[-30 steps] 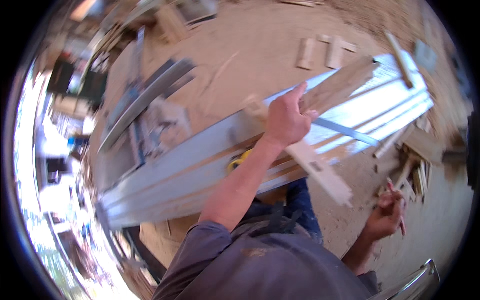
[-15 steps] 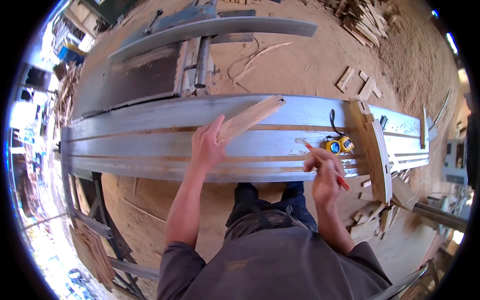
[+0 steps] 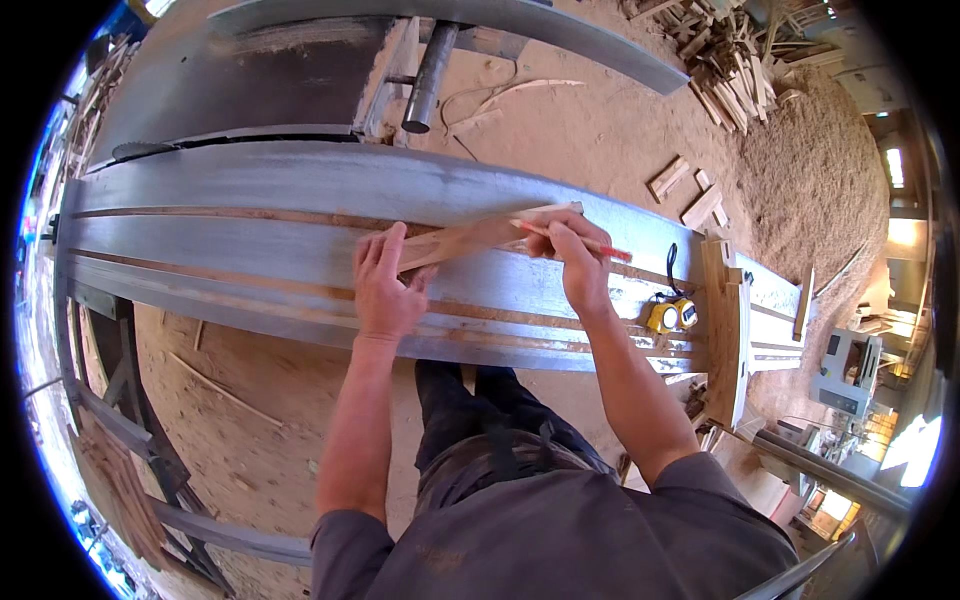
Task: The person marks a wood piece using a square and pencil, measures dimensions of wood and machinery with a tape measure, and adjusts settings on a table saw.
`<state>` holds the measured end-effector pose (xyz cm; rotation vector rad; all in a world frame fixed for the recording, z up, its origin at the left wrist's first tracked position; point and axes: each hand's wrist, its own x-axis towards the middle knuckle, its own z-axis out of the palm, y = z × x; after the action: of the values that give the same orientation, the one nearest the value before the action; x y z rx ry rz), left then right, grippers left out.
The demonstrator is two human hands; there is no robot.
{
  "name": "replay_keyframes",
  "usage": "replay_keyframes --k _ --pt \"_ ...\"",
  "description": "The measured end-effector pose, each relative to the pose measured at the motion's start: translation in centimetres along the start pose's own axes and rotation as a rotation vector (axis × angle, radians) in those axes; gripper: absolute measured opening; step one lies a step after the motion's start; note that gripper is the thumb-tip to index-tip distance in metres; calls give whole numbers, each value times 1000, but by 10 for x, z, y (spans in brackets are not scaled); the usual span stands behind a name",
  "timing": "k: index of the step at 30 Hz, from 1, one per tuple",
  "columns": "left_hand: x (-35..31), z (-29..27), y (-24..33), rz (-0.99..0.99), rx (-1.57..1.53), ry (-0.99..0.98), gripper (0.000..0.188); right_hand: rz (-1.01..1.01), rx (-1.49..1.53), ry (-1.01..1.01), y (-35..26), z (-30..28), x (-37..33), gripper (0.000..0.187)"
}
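Note:
My left hand [image 3: 388, 282] grips the near left end of a short wooden board [image 3: 470, 238], thumb and fingers around it. The board slants up to the right over a long grey metal saw table [image 3: 250, 180]. A red pencil [image 3: 605, 248] sits in the closed fingers of my right hand [image 3: 572, 258]. Its pale tip meets or nearly meets the board's face toward the far right end; a gap cannot be made out. To the right of that hand, a yellow tape measure [image 3: 663, 317] lies on the metal beside a second yellow round tool [image 3: 686, 312] with a black strap.
Joined wooden pieces [image 3: 722, 330] lie across the table's right part. Behind stands a dark machine top [image 3: 250, 85] with a metal bar [image 3: 432, 80]. Offcuts [image 3: 690, 190] and a scrap pile [image 3: 735, 90] lie on the dusty floor. A metal frame [image 3: 130, 400] supports the left end.
My right hand has moved up and left with the pencil, bringing its tip to the board. The board has tilted flatter in my left hand. The whole view has turned somewhat.

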<state>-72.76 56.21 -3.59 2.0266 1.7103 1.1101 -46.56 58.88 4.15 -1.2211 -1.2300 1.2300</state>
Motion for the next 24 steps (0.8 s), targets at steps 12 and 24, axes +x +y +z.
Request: replay_keyframes --k 12,24 --pt "3 5 4 66 54 21 63 21 -42 17 22 -11 27 10" --pt "-2 6 7 399 117 -12 36 -28 -159 34 15 -26 6 11"
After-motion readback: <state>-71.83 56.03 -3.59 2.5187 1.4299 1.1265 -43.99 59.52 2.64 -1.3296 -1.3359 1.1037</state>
